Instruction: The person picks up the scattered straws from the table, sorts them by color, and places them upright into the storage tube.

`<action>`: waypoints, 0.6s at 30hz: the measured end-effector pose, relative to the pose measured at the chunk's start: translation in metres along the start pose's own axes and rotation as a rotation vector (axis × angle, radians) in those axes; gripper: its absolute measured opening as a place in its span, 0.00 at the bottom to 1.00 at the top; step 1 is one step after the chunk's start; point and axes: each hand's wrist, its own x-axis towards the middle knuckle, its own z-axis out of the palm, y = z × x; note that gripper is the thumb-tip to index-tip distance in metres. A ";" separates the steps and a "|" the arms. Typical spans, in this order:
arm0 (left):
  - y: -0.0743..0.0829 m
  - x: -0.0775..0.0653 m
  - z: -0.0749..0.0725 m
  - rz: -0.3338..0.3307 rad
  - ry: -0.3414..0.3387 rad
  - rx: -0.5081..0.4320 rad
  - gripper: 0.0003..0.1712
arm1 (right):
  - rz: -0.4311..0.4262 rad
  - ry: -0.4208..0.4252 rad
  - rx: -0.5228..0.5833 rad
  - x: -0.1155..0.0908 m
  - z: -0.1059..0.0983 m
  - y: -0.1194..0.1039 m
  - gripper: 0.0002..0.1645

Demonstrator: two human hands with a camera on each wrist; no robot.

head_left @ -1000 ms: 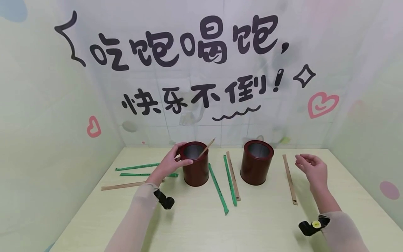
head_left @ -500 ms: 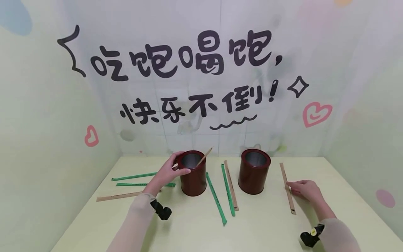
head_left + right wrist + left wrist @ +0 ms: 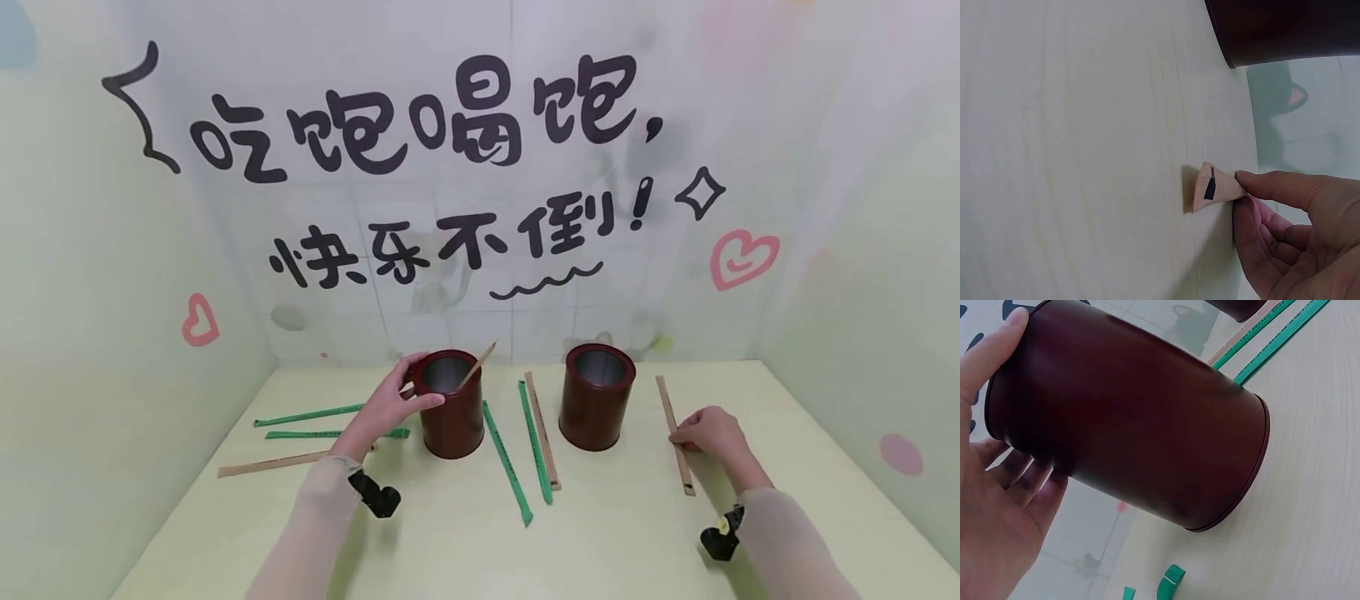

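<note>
The tin [image 3: 453, 427] clasped by the left hand [image 3: 392, 410] should be kept steady; well to its right, the tan strip [image 3: 682, 463] pinched by the right hand [image 3: 712, 435], uncreased.

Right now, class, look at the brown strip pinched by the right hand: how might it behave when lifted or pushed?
The brown strip will probably feel light, being narrow. It may be fairly stiff, since it looks straight lengthwise. Its flattened end suggests it would slide rather than roll.

Head view high, forward-down — wrist views close, sideways — table [image 3: 450, 542] in all three.
</note>
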 end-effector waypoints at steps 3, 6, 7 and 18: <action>0.002 0.001 -0.005 0.006 0.011 0.000 0.45 | -0.006 -0.009 0.022 0.005 0.000 -0.004 0.14; -0.001 0.001 -0.005 -0.008 0.007 -0.008 0.45 | 0.002 -0.025 0.067 0.004 0.000 -0.001 0.16; -0.001 0.001 -0.004 -0.009 0.002 -0.011 0.45 | 0.004 -0.038 0.104 0.003 -0.001 0.000 0.16; -0.001 0.000 0.000 -0.026 0.005 -0.009 0.46 | -0.064 -0.089 0.468 -0.012 -0.013 -0.013 0.20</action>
